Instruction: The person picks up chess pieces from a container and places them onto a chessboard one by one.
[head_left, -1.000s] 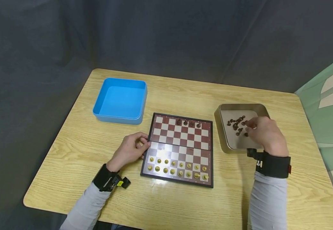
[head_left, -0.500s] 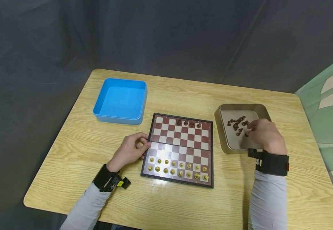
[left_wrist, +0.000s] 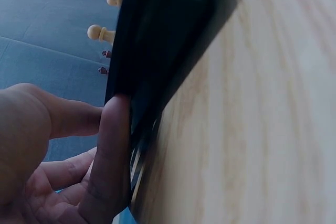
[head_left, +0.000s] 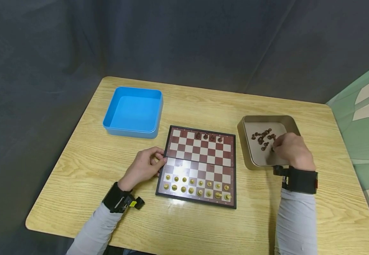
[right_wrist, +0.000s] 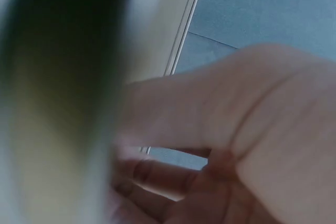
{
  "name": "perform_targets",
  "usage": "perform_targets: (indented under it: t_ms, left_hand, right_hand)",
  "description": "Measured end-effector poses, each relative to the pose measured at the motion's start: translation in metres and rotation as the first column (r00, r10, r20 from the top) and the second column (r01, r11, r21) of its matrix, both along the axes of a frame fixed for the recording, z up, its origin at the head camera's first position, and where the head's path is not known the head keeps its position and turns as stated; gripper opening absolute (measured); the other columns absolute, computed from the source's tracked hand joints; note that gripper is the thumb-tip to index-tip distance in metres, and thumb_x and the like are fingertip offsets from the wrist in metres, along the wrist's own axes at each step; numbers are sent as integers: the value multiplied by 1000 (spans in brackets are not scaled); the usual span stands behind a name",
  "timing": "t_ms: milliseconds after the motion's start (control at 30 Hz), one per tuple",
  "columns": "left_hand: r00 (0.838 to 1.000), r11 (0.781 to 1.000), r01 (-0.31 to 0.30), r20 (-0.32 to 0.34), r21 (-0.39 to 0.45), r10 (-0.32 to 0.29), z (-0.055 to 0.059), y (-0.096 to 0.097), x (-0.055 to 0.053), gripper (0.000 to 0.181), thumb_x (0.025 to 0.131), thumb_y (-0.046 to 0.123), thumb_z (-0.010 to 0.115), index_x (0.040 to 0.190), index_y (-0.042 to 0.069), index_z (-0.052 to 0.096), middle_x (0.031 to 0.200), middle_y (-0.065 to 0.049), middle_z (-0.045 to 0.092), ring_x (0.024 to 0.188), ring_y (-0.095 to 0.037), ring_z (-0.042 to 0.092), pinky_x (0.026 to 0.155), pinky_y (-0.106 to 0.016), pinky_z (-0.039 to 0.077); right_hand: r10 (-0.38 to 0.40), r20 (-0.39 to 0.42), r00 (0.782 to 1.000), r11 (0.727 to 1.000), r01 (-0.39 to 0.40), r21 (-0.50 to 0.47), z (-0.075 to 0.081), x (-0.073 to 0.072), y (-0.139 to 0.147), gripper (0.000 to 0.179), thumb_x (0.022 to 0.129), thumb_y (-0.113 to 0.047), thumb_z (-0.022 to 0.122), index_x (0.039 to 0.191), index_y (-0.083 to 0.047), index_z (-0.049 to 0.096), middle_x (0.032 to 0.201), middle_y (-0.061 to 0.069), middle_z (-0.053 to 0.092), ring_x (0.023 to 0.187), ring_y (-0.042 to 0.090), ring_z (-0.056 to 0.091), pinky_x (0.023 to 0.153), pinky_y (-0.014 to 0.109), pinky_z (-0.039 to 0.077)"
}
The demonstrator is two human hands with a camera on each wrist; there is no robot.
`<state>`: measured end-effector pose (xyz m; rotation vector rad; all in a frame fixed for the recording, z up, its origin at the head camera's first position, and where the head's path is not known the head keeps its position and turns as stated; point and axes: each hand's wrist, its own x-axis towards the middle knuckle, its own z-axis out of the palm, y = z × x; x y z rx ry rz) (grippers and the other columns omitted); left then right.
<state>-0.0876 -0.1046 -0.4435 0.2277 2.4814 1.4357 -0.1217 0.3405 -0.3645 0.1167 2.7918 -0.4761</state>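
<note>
Head view: what's the biggest thing here?

— The table (head_left: 76, 173), bearing everything beneath the left hand (head_left: 143, 165) and right hand (head_left: 294, 148).

And the board (head_left: 200, 164)?

— Flat between the hands, touching the left one. Lying there, I'd judge, it suits both.

Why is the blue box (head_left: 134, 111) so far off?

— It's beyond the left hand, apart from the board. Out of the way, I suppose.

The tin (head_left: 245, 148)?

— Beneath the right hand, open side up, so its contents look easy to reach.

What are the hands doing?

— The left pinches the board's edge, probably to steady it. The right's fingers bend down into the tin; its wrist view is partly blocked, so I can't tell whether they hold anything.

Now the pieces.

— Light pieces (head_left: 191, 190) stand in two rows, to the left hand's right and nearer the person. Four dark pieces (head_left: 212, 137) stand on the far row, beyond the left hand. Loose ones (head_left: 261, 140) lie jumbled by the right fingertips, where only a fingertip pinch seems to suit them.
</note>
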Motion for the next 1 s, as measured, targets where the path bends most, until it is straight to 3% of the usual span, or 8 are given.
perform_targets:
  t_ms: [567,767,1000]
  left_hand:
    - [1000,1000,4,3,4,-4,1,0,0,21,81,25,60,100,16,54,77,2,58,45,-15,55,40,-31,46]
    - [1000,1000,6,9,13,-6,0,-1,0,21,81,25,60,100,16,54,78,0,58,45,-15,55,39,-31,45]
    - [1000,1000,7,1,15,-7,0,0,0,22,82,25,60,100,15,55,77,2,58,45,-15,55,39,-31,45]
  right_hand:
    - [-100,-42,994,995,100,-9,2,1,-3,22,73,-10,61,94,-6,64,95,19,58,78,29,53,49,33,43]
    - [-39,-159,987,999,33,-41,9,2,-11,18,74,-5,60,91,-3,64,88,17,61,69,26,53,48,32,43]
    - [12,-299,954,997,-35,-72,21,5,-30,8,74,-3,61,81,-5,61,74,9,60,59,21,53,45,31,41]
